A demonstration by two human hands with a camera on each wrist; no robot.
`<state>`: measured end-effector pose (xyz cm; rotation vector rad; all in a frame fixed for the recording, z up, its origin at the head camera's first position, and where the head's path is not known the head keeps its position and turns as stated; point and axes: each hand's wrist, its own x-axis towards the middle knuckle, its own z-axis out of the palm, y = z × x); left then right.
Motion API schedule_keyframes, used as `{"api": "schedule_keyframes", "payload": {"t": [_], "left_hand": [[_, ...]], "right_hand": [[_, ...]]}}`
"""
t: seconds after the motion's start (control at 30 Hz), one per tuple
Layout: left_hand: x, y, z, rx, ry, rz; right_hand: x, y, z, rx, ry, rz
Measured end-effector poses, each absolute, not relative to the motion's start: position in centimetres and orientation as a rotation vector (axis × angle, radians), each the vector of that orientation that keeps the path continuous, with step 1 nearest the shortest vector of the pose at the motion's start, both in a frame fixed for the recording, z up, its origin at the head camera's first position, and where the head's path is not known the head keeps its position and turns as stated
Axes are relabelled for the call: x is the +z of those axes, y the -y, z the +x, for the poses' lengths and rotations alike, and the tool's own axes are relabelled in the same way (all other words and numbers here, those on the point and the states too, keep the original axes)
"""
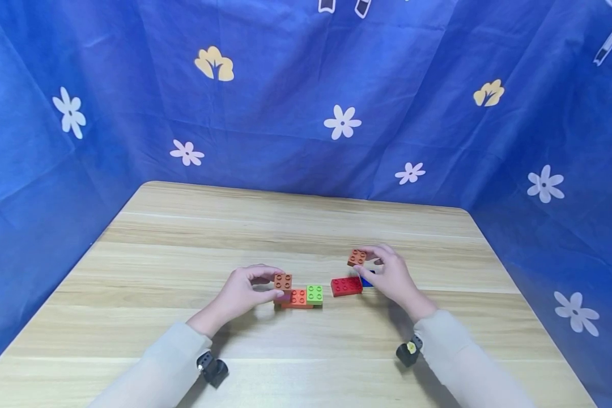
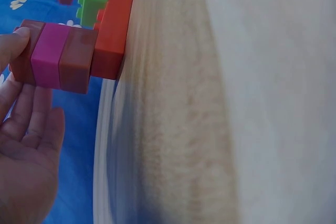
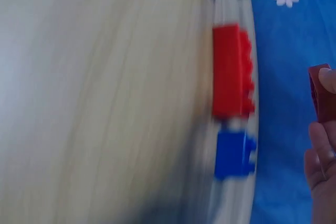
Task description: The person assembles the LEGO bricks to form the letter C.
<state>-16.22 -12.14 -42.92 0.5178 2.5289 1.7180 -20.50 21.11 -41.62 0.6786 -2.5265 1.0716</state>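
Note:
My left hand [image 1: 246, 288] pinches the top brown brick [image 1: 283, 281] of a short stack between thumb and fingers. Below that brick come a magenta brick [image 2: 50, 56] and a second brown brick [image 2: 77, 60], which stands at one end of an orange brick [image 2: 112, 38]. A light green brick [image 1: 314, 294] sits at the orange brick's other end. Raised off the table, my right hand [image 1: 391, 276] grips another small brown brick [image 1: 357, 257] by its sides. Under that hand lie a long red brick [image 1: 346, 286] and a blue brick [image 3: 231, 153], partly hidden in the head view.
The wooden table [image 1: 306, 362] reaches back to a blue curtain [image 1: 280, 96] printed with flowers, which also hangs at both sides. A small black camera [image 1: 212, 369] is strapped to the left wrist, and another black camera [image 1: 409, 351] to the right.

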Motion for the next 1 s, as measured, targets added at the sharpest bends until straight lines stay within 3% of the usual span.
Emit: {"api": "schedule_keyframes", "payload": {"t": [0.5, 1.0], "left_hand": [[-42.9, 12.1, -16.3, 1.722, -2.528, 0.526], [-42.8, 12.2, -16.7, 1.683, -2.542, 0.588]], "right_hand": [[-40.2, -13.7, -19.3, 1.255, 2.507, 0.889], [-40.5, -10.0, -18.5, 1.319, 2.505, 1.056]]}}
